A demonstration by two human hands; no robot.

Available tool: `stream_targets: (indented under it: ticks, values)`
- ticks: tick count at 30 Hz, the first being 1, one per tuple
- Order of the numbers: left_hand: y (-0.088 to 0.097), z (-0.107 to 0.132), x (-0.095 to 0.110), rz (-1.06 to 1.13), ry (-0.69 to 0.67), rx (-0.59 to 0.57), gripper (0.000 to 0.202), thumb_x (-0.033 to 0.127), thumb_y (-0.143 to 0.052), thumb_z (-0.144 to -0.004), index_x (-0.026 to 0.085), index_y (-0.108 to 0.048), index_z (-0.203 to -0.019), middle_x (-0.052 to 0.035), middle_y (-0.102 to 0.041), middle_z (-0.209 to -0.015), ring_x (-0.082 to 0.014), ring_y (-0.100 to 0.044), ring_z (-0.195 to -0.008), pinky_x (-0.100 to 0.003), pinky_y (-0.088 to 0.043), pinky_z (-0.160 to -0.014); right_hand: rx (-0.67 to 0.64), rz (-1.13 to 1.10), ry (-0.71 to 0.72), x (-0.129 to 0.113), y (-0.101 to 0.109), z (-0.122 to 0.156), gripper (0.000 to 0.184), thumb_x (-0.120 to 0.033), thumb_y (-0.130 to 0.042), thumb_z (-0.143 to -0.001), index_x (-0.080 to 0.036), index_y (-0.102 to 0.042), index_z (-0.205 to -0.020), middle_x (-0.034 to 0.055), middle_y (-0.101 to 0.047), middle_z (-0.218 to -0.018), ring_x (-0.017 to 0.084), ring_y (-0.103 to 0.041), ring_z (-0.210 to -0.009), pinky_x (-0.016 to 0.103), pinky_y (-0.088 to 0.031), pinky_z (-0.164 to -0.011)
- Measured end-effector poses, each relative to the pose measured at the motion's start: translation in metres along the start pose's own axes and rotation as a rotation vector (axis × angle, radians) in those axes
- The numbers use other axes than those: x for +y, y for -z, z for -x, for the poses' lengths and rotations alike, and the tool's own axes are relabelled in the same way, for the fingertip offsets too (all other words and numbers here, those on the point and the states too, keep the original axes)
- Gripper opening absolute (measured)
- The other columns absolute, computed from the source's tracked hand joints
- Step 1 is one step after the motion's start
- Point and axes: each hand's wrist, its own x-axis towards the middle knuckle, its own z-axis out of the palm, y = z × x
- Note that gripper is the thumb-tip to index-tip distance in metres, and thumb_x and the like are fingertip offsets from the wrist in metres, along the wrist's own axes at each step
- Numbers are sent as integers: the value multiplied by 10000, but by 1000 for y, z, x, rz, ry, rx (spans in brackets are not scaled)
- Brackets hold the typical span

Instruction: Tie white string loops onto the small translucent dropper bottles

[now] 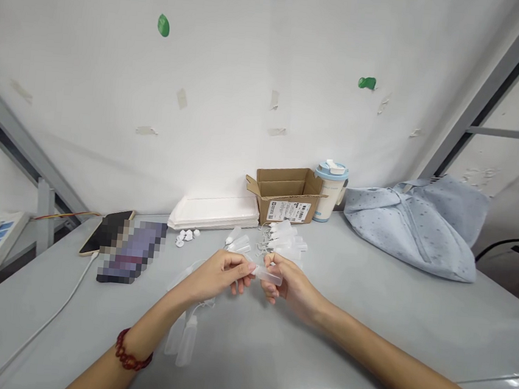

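My left hand point(220, 274) and my right hand point(286, 284) meet above the middle of the grey table point(367, 315). Between them lies a small clear plastic bottle point(268, 274); the right hand grips its body and the left hand's fingertips pinch its left end. Just behind the hands is a pile of several similar clear bottles point(283, 236). Two more bottles point(184, 338) lie under my left forearm. Small white caps point(186, 236) are scattered to the left of the pile. A red bead bracelet point(131, 353) is on my left wrist.
At the back stand an open cardboard box point(286, 198), a white cup with a blue lid point(330, 192) and a stack of white trays point(214, 213). A pale blue cloth bag point(416, 228) lies right. A phone point(104, 231) with a white cable lies left.
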Motion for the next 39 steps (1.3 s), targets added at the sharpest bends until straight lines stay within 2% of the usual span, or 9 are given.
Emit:
stream_targets:
  ticks: [4,9,12,16,19,24,30,33,39]
  values:
    - [1,-1,-1,35,2,81,387,460,-522,-812,127,-583,-623,-12,-587,-625,-107,-533,-527,-242,-436,-564,57,116,58,-1,-1,0,150,-311,-494,-799,-213,-382,-815,-70,-432,-545,93,-374,-493,228,-345,-507]
    - [4,-4,-4,110,68,220,402,485,-532,-795,115,-610,-658,-10,-564,-572,-118,-533,-512,-249,-433,-545,131,392,227,2,1,2,281,-406,-526,-833,-203,-426,-1001,-24,-531,-706,117,-481,-609,256,-383,-591]
    - [5,-4,-4,124,58,210,403,483,-533,-797,111,-621,-671,-16,-569,-585,-120,-532,-529,-250,-434,-560,135,510,276,4,2,2,303,-443,-459,-875,-183,-481,-1029,4,-566,-734,131,-505,-637,270,-390,-615]
    - [5,-1,0,39,-27,184,325,427,-562,-792,125,-649,-709,-19,-594,-647,-123,-527,-590,-249,-436,-614,154,535,276,4,4,1,301,-451,-418,-895,-176,-538,-910,6,-571,-686,133,-499,-603,273,-389,-608]
    - [4,0,2,-18,-63,225,252,379,-602,-761,140,-674,-790,-13,-605,-687,-129,-518,-623,-260,-437,-650,169,516,253,2,4,0,328,-469,-426,-887,-177,-537,-788,7,-569,-648,134,-492,-585,274,-387,-602]
    - [3,-1,2,-15,-77,270,300,379,-625,-733,138,-673,-904,-51,-632,-826,-151,-530,-697,-278,-454,-659,177,486,243,-1,4,0,369,-498,-442,-869,-176,-516,-705,9,-561,-626,132,-481,-570,275,-383,-597]
    - [3,-1,2,-3,1,199,456,518,-463,-826,118,-641,-696,-49,-610,-667,-149,-552,-619,-259,-457,-587,144,501,288,3,3,0,305,-456,-444,-882,-177,-553,-939,8,-553,-711,127,-473,-603,264,-380,-586]
    - [3,-2,1,1,56,206,491,554,-459,-814,116,-630,-675,-31,-585,-590,-140,-549,-553,-260,-452,-569,168,557,302,4,3,1,299,-421,-448,-886,-181,-541,-1039,13,-568,-732,130,-477,-612,266,-384,-591]
    - [3,0,0,-25,-4,199,430,510,-493,-810,129,-616,-652,-22,-584,-602,-138,-539,-572,-256,-440,-598,205,649,340,2,4,3,259,-374,-454,-877,-188,-566,-1019,9,-560,-713,133,-466,-603,261,-363,-574]
